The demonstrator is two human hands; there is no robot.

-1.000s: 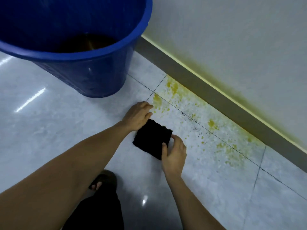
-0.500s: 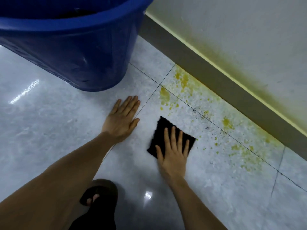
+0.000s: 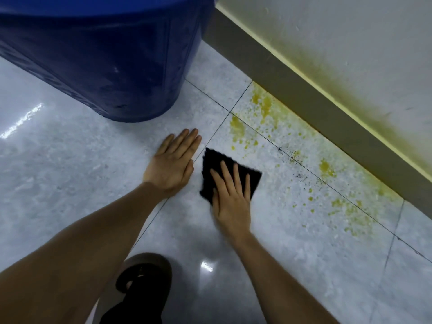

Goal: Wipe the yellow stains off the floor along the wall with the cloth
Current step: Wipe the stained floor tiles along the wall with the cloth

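Tiled floor (image 3: 70,183) by wall, black cloth (image 3: 211,164) under flat R fingers (image 3: 236,176), L hand (image 3: 174,160) splayed beside

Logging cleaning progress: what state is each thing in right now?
cloth: flat on the floor, pressed under the right hand
right hand: open, fingers spread on cloth
left hand: open, flat on the floor, empty
yellow stains: unwiped, spattered beside the baseboard
bucket: upright
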